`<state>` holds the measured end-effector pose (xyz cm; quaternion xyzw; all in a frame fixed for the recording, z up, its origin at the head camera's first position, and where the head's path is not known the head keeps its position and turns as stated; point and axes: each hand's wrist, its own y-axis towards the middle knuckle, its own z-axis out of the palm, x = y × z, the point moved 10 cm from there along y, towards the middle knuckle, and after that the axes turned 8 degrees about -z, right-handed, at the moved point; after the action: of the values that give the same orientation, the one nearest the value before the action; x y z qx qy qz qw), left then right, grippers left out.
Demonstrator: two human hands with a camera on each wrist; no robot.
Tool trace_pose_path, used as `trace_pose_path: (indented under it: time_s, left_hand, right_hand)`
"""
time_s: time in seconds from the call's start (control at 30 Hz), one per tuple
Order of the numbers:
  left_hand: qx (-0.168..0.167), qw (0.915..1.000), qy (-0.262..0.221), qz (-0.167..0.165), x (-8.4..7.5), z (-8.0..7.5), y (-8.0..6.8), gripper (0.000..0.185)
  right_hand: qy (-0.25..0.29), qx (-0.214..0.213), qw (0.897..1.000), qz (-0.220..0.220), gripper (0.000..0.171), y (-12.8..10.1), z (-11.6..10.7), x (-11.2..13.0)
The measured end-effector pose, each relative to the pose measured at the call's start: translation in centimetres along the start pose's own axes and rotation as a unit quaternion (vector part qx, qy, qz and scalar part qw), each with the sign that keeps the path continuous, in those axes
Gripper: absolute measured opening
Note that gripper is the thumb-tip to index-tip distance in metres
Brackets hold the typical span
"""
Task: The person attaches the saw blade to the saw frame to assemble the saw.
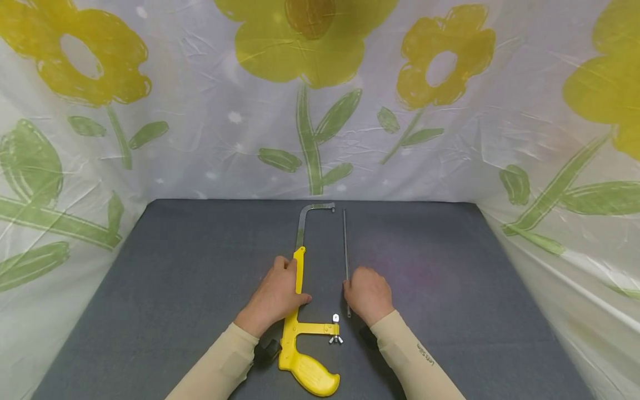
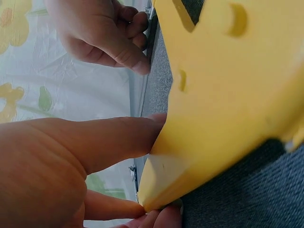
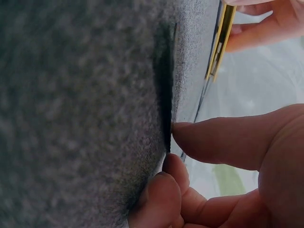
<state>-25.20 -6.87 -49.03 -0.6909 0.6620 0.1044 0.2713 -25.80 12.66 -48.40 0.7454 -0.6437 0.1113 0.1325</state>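
Observation:
A hacksaw frame [image 1: 300, 261] with a yellow body, a yellow handle [image 1: 311, 376] and a grey metal bow lies on the grey table [image 1: 200, 266], pointing away from me. My left hand [image 1: 280, 294] grips its yellow spine. The left wrist view shows thumb and fingers [image 2: 95, 142] pinching the yellow frame [image 2: 228, 95]. A loose thin saw blade [image 1: 345, 239] lies parallel just right of the frame. My right hand [image 1: 367, 294] covers its near end. In the right wrist view its thumb and curled fingers [image 3: 213, 142] pinch the blade's edge against the cloth.
A small wing nut [image 1: 335, 339] and a metal pin [image 1: 336, 318] sit at the frame's near arm, between my hands. A plastic sheet printed with yellow flowers [image 1: 320, 111] walls the table at the back and on both sides.

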Motion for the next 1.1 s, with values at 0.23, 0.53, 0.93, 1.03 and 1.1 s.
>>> trace_pose_path:
  time_s: [0.23, 0.53, 0.93, 1.03, 1.1]
  left_hand:
    - [-0.001, 1.0000, 0.004, 0.002, 0.1, 0.2, 0.1, 0.096]
    - [-0.001, 1.0000, 0.007, 0.000, 0.1, 0.2, 0.3, 0.097]
    - [-0.003, 1.0000, 0.008, -0.002, 0.1, 0.3, 0.3, 0.096]
    - [-0.004, 1.0000, 0.006, -0.003, 0.1, 0.3, 0.3, 0.096]
    - [-0.004, 1.0000, 0.005, -0.002, 0.1, 0.3, 0.3, 0.096]
  right_hand:
    - [0.012, 0.001, 1.000, 0.002, 0.046, 0.0, 0.0, 0.0]
    - [0.023, -0.014, 1.000, 0.004, 0.049, 0.2, 0.0, -0.1]
    - [0.094, -0.008, 0.995, 0.025, 0.023, 0.5, -0.1, -0.9]
    - [0.103, 0.006, 0.994, 0.038, 0.014, 0.5, 0.1, -1.3]
    - [0.105, 0.010, 0.994, 0.037, 0.018, 0.5, 0.0, -1.4]
